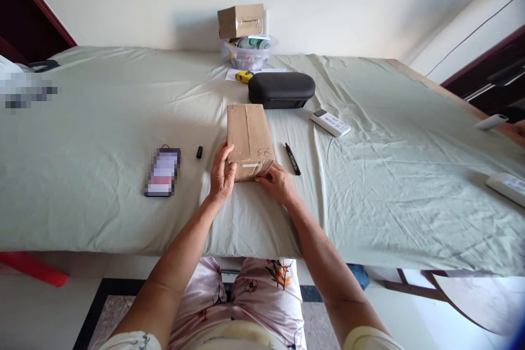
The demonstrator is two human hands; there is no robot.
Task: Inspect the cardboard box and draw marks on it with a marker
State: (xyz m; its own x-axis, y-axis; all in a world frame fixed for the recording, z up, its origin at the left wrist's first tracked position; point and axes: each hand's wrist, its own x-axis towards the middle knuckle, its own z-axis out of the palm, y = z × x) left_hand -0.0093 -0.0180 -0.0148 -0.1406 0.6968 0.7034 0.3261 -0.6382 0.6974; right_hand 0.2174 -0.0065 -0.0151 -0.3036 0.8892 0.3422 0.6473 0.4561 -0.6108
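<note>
A taped brown cardboard box (pixel 249 139) lies lengthwise on the green sheet (pixel 102 120) in front of me. My left hand (pixel 222 175) cups the box's near left corner, with the thumb up its side. My right hand (pixel 279 181) presses against the near right end, fingers curled under the box edge. A black marker (pixel 292 159) lies uncapped just right of the box, and its small cap (pixel 199 152) lies to the left. A phone (pixel 163 171) rests further left.
A black zip case (pixel 281 89) sits behind the box. Beyond it stand a clear tub (pixel 249 54) with a small cardboard box (pixel 240 21) on top and a yellow tape measure (pixel 244 76). White remotes (pixel 330 122) (pixel 507 187) lie to the right.
</note>
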